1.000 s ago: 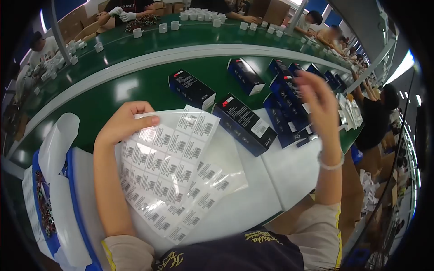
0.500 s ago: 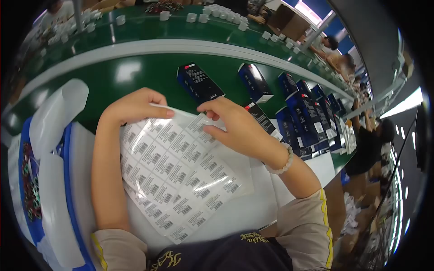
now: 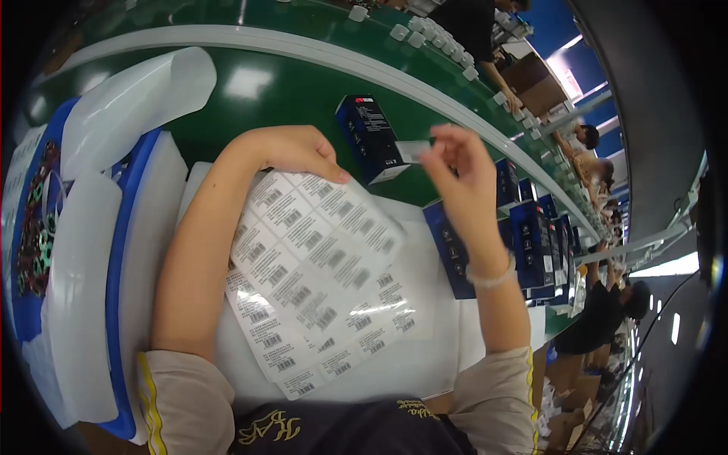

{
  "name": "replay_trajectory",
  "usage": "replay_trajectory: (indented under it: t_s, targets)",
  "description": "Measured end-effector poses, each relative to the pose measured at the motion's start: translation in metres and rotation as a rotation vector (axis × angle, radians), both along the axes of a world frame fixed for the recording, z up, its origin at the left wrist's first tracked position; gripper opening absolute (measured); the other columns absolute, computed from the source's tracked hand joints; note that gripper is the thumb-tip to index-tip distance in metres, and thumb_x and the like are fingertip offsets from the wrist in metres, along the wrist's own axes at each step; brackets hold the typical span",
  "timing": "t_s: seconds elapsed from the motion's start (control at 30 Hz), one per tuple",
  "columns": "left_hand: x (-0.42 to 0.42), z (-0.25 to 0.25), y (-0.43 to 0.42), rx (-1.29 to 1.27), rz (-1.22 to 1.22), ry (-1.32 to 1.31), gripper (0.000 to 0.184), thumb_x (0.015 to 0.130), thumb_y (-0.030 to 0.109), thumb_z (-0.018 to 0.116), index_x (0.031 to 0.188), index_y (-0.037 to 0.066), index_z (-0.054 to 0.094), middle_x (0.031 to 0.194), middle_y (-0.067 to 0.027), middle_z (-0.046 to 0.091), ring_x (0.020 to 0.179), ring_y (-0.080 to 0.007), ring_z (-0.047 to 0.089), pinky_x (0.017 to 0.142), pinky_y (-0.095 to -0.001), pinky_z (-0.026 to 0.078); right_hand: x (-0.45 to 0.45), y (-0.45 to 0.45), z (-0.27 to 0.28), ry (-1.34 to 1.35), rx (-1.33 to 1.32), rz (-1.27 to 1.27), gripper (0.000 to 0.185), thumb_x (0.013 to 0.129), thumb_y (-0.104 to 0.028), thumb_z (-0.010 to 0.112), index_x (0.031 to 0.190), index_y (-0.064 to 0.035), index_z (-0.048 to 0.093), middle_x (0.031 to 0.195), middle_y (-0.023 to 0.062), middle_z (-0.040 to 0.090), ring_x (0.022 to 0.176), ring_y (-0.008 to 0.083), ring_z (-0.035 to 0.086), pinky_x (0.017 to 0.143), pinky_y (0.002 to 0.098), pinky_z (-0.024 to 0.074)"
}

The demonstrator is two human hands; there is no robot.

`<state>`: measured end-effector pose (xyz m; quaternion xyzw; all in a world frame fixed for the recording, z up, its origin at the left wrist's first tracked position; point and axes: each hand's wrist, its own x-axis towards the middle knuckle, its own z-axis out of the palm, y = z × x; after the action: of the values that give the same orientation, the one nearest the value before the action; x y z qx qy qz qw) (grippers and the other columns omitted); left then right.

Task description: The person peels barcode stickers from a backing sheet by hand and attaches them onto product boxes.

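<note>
My left hand [image 3: 297, 152] pinches the top edge of a sheet of barcode labels [image 3: 315, 239], thumb on the front. More label sheets [image 3: 280, 345] lie beneath it on a white surface. Between the thumb and fingers of my right hand [image 3: 464, 171] is a single peeled label [image 3: 412, 152], whitish and partly see-through. That label hangs just beside the lower end of a dark blue box [image 3: 368, 136] lying on the green table. Whether the label touches the box I cannot tell.
Several dark blue boxes [image 3: 531, 239] stand grouped behind my right forearm. At the left is a blue bin [image 3: 125, 273] with small coiled parts and translucent plastic sheets [image 3: 140, 106]. A white rail [image 3: 303, 39] crosses the table; beyond it are white round parts [image 3: 440, 38] and co-workers.
My right hand has moved away from the sheet, up and to the right, with one label now in its fingers. The view has shifted, and the left hand still holds the sheet.
</note>
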<state>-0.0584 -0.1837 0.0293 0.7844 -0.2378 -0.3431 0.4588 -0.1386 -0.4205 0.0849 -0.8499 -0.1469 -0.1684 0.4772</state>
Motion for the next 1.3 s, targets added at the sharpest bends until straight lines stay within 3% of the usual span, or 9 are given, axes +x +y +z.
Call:
replay_trajectory:
  t_s: [0.03, 0.17, 0.33, 0.47, 0.8, 0.97, 1.1, 1.17, 1.3]
  targets:
    - [0.000, -0.001, -0.001, 0.018, -0.023, -0.020, 0.028, 0.077, 0.033, 0.070, 0.070, 0.006, 0.065, 0.063, 0.0014, 0.056, 0.055, -0.0071, 0.046, 0.055, -0.0202, 0.039, 0.015, -0.006, -0.002, -0.005, 0.012, -0.022, 0.029, 0.076, 0.001, 0.064, 0.105, -0.0018, 0.059, 0.084, 0.0037, 0.061, 0.072, 0.0113, 0.054, 0.067, 0.0199, 0.0426]
    - [-0.002, 0.005, -0.015, 0.060, -0.141, -0.075, 0.032, 0.076, 0.037, 0.070, 0.073, 0.006, 0.066, 0.065, -0.0004, 0.060, 0.056, -0.0089, 0.051, 0.057, -0.0219, 0.042, 0.069, -0.028, -0.017, 0.533, 0.511, -0.095, 0.022, 0.081, -0.011, 0.064, 0.102, -0.0042, 0.062, 0.090, 0.0064, 0.061, 0.082, 0.0150, 0.056, 0.077, 0.0265, 0.0434]
    - [-0.017, 0.015, -0.031, 0.075, -0.257, -0.073, 0.031, 0.077, 0.036, 0.070, 0.073, 0.005, 0.066, 0.065, 0.0006, 0.059, 0.056, -0.0087, 0.050, 0.057, -0.0222, 0.042, 0.102, -0.031, -0.041, 0.747, 0.480, -0.168, 0.019, 0.081, -0.015, 0.065, 0.098, -0.0090, 0.065, 0.092, 0.0053, 0.063, 0.083, 0.0149, 0.056, 0.079, 0.0303, 0.0423]
    - [-0.036, 0.026, -0.052, 0.096, -0.391, -0.153, 0.028, 0.079, 0.031, 0.068, 0.071, 0.005, 0.064, 0.062, 0.0035, 0.056, 0.056, -0.0068, 0.045, 0.055, -0.0210, 0.039, 0.108, -0.016, -0.048, 0.766, 0.404, -0.194, 0.016, 0.081, -0.013, 0.064, 0.096, -0.0087, 0.065, 0.088, 0.0042, 0.063, 0.080, 0.0141, 0.056, 0.079, 0.0304, 0.0423]
    - [-0.061, 0.034, -0.076, 0.187, -0.492, -0.270, 0.034, 0.077, 0.040, 0.066, 0.072, 0.006, 0.065, 0.062, -0.0017, 0.059, 0.055, -0.0119, 0.051, 0.057, -0.0251, 0.043, 0.116, 0.001, -0.061, 0.797, 0.289, -0.196, 0.013, 0.080, -0.012, 0.063, 0.093, -0.0086, 0.063, 0.082, 0.0032, 0.061, 0.078, 0.0123, 0.055, 0.079, 0.0307, 0.0423]
    - [-0.060, 0.032, -0.077, 0.220, -0.489, -0.251, 0.031, 0.080, 0.037, 0.067, 0.073, 0.007, 0.064, 0.061, 0.0026, 0.056, 0.056, -0.0106, 0.047, 0.057, -0.0238, 0.040, 0.117, 0.006, -0.072, 0.747, 0.252, -0.147, 0.020, 0.081, -0.012, 0.063, 0.099, -0.0055, 0.061, 0.096, 0.0101, 0.060, 0.081, 0.0185, 0.057, 0.081, 0.0341, 0.0439]
    - [-0.058, 0.025, -0.078, 0.150, -0.502, -0.301, 0.036, 0.078, 0.040, 0.065, 0.069, 0.005, 0.063, 0.060, -0.0019, 0.058, 0.052, -0.0121, 0.049, 0.053, -0.0267, 0.041, 0.109, 0.016, -0.098, 0.053, -0.538, -0.224, 0.033, 0.082, -0.016, 0.063, 0.111, -0.0023, 0.055, 0.113, 0.0164, 0.054, 0.082, 0.0278, 0.059, 0.082, 0.0368, 0.0466]
    - [-0.059, 0.027, -0.074, 0.158, -0.489, -0.289, 0.036, 0.078, 0.040, 0.065, 0.069, 0.005, 0.063, 0.060, -0.0018, 0.058, 0.052, -0.0122, 0.049, 0.053, -0.0267, 0.041, 0.094, 0.031, -0.096, -0.169, -0.705, -0.132, 0.047, 0.082, -0.023, 0.064, 0.120, 0.0021, 0.048, 0.123, 0.0231, 0.046, 0.083, 0.0362, 0.059, 0.080, 0.0386, 0.0492]
    - [-0.064, 0.035, -0.074, 0.197, -0.459, -0.259, 0.037, 0.078, 0.040, 0.065, 0.069, 0.005, 0.062, 0.060, -0.0015, 0.057, 0.053, -0.0123, 0.049, 0.053, -0.0265, 0.041, 0.069, 0.052, -0.094, 0.199, -0.669, -0.053, 0.059, 0.080, -0.031, 0.066, 0.118, 0.0081, 0.045, 0.122, 0.0275, 0.044, 0.083, 0.0351, 0.061, 0.074, 0.0380, 0.0515]
